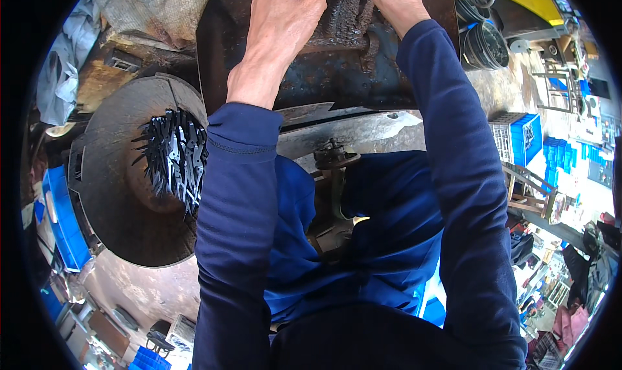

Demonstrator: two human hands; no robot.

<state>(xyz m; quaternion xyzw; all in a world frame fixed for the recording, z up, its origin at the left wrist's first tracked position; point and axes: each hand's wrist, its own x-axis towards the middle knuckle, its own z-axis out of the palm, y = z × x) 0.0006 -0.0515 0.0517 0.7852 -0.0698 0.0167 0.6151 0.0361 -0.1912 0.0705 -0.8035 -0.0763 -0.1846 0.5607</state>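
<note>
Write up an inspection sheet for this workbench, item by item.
Surface: rusty dark metal block, pitted and stained.
Job's things: small dark piece at the top edge, mostly cut off, pinched by both hands.
Clutter: round grey metal pan holding a pile of black metal blades.
Grippers: left hand and right hand meet on the block's top; grip partly out of view.
Cables: nothing seen.
Surroundings: blue plastic crates, grey cloth.

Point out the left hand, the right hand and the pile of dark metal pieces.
left hand [282,30], head view, back of the hand
right hand [395,0], head view, back of the hand
pile of dark metal pieces [173,156], head view, middle of the heap
</note>
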